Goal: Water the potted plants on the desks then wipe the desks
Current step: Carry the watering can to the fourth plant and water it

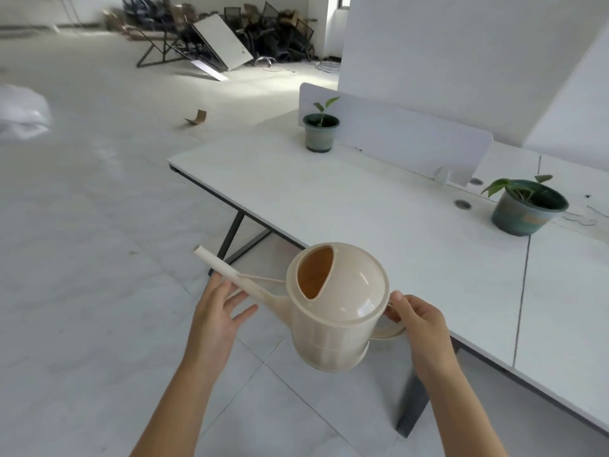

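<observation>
Right hand (416,319) gripped round handle of cream watering can (336,311), held off desk's (362,206) near edge, over floor; left hand (220,311) spread open, fingers under spout. Two potted plants: far pot (320,132) near desk's end edge, near pot (527,207) well apart; bare desktop between

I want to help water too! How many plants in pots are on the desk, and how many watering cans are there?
Potted plants: 2, a far potted plant and a near potted plant, both on the desk.
Watering cans: 1, a beige watering can, its handle in the right hand, the left hand by the spout.
Total: 3
</observation>
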{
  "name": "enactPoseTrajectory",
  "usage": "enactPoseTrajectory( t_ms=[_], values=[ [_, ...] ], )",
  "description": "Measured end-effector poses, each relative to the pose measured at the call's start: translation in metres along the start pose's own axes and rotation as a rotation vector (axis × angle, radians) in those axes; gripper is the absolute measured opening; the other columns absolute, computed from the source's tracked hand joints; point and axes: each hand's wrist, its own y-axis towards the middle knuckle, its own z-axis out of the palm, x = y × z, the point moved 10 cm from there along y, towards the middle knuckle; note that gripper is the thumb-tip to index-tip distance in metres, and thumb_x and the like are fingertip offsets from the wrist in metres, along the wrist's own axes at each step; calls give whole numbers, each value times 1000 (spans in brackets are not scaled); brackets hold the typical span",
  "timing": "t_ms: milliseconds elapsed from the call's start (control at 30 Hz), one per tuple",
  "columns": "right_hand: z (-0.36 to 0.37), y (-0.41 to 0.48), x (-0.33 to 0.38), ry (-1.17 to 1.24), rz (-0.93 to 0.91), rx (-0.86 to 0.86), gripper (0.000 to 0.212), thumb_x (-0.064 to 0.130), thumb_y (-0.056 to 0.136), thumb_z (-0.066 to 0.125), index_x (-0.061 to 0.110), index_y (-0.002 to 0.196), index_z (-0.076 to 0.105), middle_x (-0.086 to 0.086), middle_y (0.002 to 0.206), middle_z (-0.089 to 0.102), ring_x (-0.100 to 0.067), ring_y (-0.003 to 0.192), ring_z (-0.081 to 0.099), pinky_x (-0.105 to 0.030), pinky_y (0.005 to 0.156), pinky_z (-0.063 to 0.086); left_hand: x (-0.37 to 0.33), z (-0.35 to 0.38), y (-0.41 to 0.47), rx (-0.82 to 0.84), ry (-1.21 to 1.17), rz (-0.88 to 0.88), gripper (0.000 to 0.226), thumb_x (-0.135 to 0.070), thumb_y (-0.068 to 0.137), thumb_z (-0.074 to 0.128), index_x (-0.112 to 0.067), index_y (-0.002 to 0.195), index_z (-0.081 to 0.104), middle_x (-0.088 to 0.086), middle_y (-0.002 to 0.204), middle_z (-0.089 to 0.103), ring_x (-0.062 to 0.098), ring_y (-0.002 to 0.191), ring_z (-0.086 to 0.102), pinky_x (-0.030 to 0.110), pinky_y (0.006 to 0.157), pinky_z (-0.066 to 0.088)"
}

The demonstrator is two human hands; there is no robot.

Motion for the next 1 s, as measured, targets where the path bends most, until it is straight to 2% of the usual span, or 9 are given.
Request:
enactPoseTrajectory(
  t_ms=[300, 533, 633, 700, 733, 800, 867, 933, 1000],
  values=[
    [147, 9, -14, -63, -7, 37, 29, 16, 90, 51, -10, 85, 62, 12, 49, 65, 8, 54, 60, -22, 70, 38, -52, -121, 68, -57, 10, -9, 42, -26, 97, 39, -16, 138, 40, 13, 125, 56, 27, 119, 53, 45, 96, 45],
    [213, 56, -8, -124, 11, 74, 31, 22, 90, 52, 4, 67, 60, 13, 50, 65, 3, 58, 59, -23, 73, 39, -72, -156, 131, -130, -43, -30, 40, -24, 97, 39, -14, 136, 41, 17, 126, 55, 30, 117, 54, 46, 96, 46],
    [236, 92, -8, -119, 11, 82, 31, 20, 90, 51, 7, 64, 60, 12, 49, 64, 3, 56, 60, -23, 72, 39, -81, -157, 165, -145, -58, -27, 23, -21, 97, 38, -19, 115, 53, 13, 112, 59, 27, 108, 57, 42, 88, 49],
    [251, 120, -8, -112, 15, 92, 33, 20, 91, 50, 9, 62, 59, 12, 46, 63, -4, 59, 58, -22, 70, 39, -88, -155, 193, -157, -63, -21, 17, -19, 97, 38, -22, 98, 54, 7, 98, 60, 23, 98, 58, 38, 82, 49],
    [260, 136, -7, -111, 13, 100, 33, 21, 91, 50, 8, 61, 57, 12, 46, 62, -6, 60, 57, -22, 69, 39, -92, -155, 207, -172, -68, -17, 16, -18, 97, 38, -21, 97, 54, 6, 94, 59, 22, 95, 58, 37, 81, 49],
    [278, 167, -3, -94, 5, 116, 32, 20, 91, 50, 6, 63, 57, 12, 46, 63, 0, 57, 59, -22, 67, 39, -100, -156, 238, -205, -81, -7, 18, -17, 97, 39, -15, 108, 52, 6, 94, 58, 21, 94, 58, 36, 81, 50],
    [297, 198, 0, -86, 8, 139, 30, 19, 90, 51, 2, 67, 57, 11, 47, 64, 5, 55, 60, -22, 68, 40, -110, -157, 271, -227, -80, 2, 28, -17, 97, 40, -11, 123, 48, 10, 104, 57, 24, 102, 57, 40, 85, 50],
    [315, 229, 4, -76, 10, 167, 29, 21, 89, 53, 1, 70, 59, 9, 53, 67, -1, 63, 63, -26, 74, 43, -119, -157, 304, -250, -79, 7, 37, -17, 96, 41, -10, 132, 44, 14, 115, 54, 28, 111, 54, 45, 95, 46],
    [330, 259, 10, -78, -1, 184, 29, 22, 89, 53, 2, 69, 60, 10, 54, 67, -3, 65, 63, -27, 75, 44, -127, -153, 336, -251, -88, 29, 39, -17, 96, 41, -10, 135, 42, 13, 116, 53, 28, 114, 53, 47, 98, 44]
  ],
)
